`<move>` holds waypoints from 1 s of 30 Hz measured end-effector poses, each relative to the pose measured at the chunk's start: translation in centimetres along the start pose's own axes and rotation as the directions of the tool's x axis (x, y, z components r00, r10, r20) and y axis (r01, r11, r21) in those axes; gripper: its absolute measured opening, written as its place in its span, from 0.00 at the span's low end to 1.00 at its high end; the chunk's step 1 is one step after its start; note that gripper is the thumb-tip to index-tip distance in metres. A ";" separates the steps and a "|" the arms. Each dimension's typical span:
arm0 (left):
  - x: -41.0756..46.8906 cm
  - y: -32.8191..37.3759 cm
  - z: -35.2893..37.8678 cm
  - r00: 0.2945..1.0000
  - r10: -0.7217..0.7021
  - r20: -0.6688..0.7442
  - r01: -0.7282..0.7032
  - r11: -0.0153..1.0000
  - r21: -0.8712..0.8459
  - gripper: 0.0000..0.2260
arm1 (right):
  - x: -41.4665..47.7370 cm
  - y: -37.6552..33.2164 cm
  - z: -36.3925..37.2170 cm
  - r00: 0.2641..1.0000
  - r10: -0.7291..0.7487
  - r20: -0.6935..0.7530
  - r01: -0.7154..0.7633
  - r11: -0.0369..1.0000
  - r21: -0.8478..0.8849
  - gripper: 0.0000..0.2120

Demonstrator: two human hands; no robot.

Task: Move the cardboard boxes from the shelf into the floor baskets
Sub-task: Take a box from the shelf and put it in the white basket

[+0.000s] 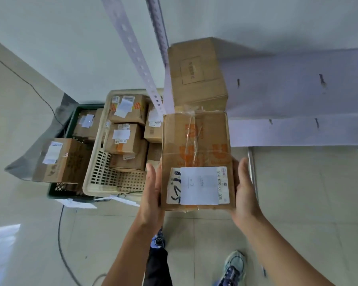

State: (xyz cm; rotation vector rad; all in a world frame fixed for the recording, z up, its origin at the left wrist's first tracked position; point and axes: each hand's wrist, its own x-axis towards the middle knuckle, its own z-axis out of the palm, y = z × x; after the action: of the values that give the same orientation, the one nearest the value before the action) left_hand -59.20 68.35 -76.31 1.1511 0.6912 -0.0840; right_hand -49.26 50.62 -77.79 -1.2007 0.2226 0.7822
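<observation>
The left hand [152, 188] and right hand [245, 188] clasped the taped cardboard box [196, 145] by its sides. The cream basket [95, 162] looked crowded — set there, the box might perch and topple out.

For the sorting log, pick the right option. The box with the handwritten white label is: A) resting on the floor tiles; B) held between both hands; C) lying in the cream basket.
B: the left hand and right hand grip opposite sides of the labelled box, raised beside the cream basket.
</observation>
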 end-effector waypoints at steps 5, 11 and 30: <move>2.3 -0.4 -9.4 0.998 -0.023 -0.059 0.024 0.999 0.023 0.39 | 3.8 5.2 6.5 0.998 0.061 -0.017 -0.062 0.997 -0.050 0.33; 7.3 -0.9 -20.4 0.994 -0.079 -0.081 0.079 0.997 -0.006 0.36 | 9.6 11.2 14.4 0.986 0.158 -0.049 -0.160 0.987 -0.031 0.33; 26.4 -9.2 -33.2 0.922 -0.387 0.018 0.387 0.922 -0.005 0.31 | 29.2 24.6 18.5 0.854 0.398 -0.336 -0.437 0.898 -0.046 0.42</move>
State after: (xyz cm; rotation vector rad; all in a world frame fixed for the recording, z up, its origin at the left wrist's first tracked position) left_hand -57.25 100.29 -105.59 0.9903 0.8973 -0.4254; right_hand -48.52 82.98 -105.17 -1.4148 0.7353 0.9862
